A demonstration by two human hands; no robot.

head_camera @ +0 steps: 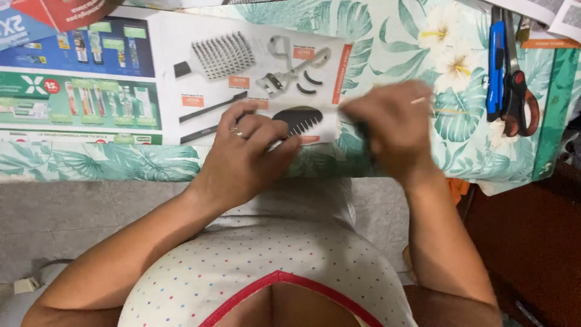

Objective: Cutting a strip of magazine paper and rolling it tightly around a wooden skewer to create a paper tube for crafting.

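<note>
Mid-frame we've got our left hand (245,151) pressing fingers flat on the thin, floppy catalogue page (260,79) while our blurred right hand (393,124) looks closed round something dark, so it's best held near the edge or it'll tear.

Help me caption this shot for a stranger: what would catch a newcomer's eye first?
The two hands at the table edge: the left hand presses down a catalogue sheet showing combs and brushes, while the blurred right hand grips something dark at the sheet's right edge. Far right, scissors and a blue cutter lie on the leaf-patterned tablecloth.
</note>
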